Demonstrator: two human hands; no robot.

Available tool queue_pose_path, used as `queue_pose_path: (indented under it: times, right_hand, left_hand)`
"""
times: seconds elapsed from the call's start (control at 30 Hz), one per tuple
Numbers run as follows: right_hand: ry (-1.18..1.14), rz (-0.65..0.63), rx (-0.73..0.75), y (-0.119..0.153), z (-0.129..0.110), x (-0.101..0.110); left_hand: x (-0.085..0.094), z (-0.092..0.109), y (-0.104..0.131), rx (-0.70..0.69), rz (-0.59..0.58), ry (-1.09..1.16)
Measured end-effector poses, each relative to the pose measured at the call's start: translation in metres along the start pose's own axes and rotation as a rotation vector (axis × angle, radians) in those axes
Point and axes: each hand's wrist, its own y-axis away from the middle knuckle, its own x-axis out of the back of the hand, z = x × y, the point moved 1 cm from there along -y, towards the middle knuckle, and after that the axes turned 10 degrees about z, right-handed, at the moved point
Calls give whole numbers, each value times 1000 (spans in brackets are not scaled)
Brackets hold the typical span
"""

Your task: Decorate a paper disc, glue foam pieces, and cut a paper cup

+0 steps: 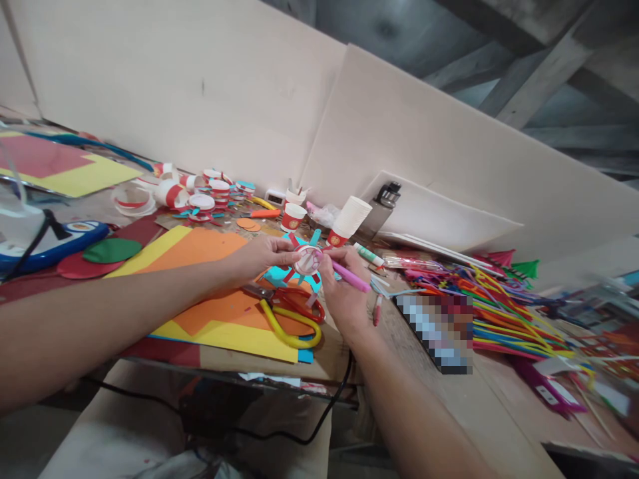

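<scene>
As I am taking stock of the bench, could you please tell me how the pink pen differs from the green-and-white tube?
The pink pen is held in the right hand, while the green-and-white tube lies on the table. The pen is pink, whereas the tube combines white and green. Both are long and narrow.

Pixelation masks the dark-edged slab [433,334], edges crop 2 forearms [130,303], and the white disc [306,260] looks blurred.

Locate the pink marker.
In the head view, the pink marker is in the right hand, just right of centre, its tip at the round white piece in the left hand.
</scene>
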Motion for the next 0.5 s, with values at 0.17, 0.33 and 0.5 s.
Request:
queue_pose_path:
  times: [0.17,0.33,0.5]
  right_hand:
    - [7,2,-5,-1,-2,0]
    - [29,20,-13,0,-3,0]
    - [-33,21,-3,0,-2,1]
  left_hand:
    - [0,-1,0,10,-7,-4]
    - [1,-2,2,18,-4,-9]
    - [2,-10,-9,53,5,119]
